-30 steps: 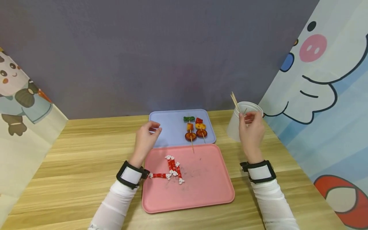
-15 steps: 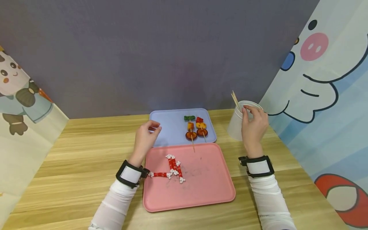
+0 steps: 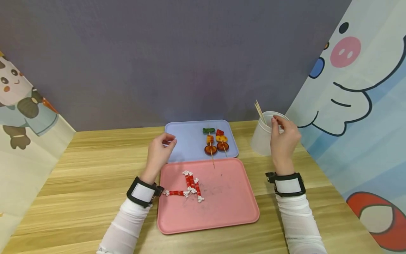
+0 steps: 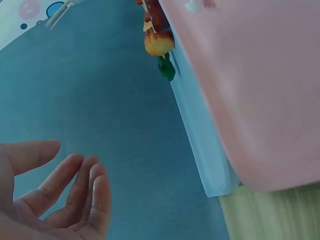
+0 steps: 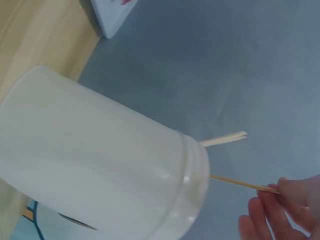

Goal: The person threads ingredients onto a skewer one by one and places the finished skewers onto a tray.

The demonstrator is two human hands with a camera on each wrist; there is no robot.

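My right hand (image 3: 284,143) is at the mouth of a white bucket (image 3: 260,141). In the right wrist view its thumb and fingertips pinch the end of a thin bamboo skewer (image 5: 240,183), whose other end runs into the bucket, hidden by the wall. A few other skewers (image 3: 259,111) lean out over the bucket's left side. My left hand (image 3: 159,150) hovers by the left edge of the blue tray (image 3: 187,139), fingers loosely bent. Nothing lies between its thumb and fingers in the left wrist view.
Two skewers of toy food (image 3: 210,140) lie at the blue tray's right side. In front, a pink tray (image 3: 225,208) bears several red pieces with white ends (image 3: 198,190). A grey panel (image 3: 190,63) stands behind the wooden table (image 3: 95,165); printed curtains flank it.
My right hand has shifted a little to the right at the bucket's mouth, uncovering more of the rim. The left hand has stayed nearly still.
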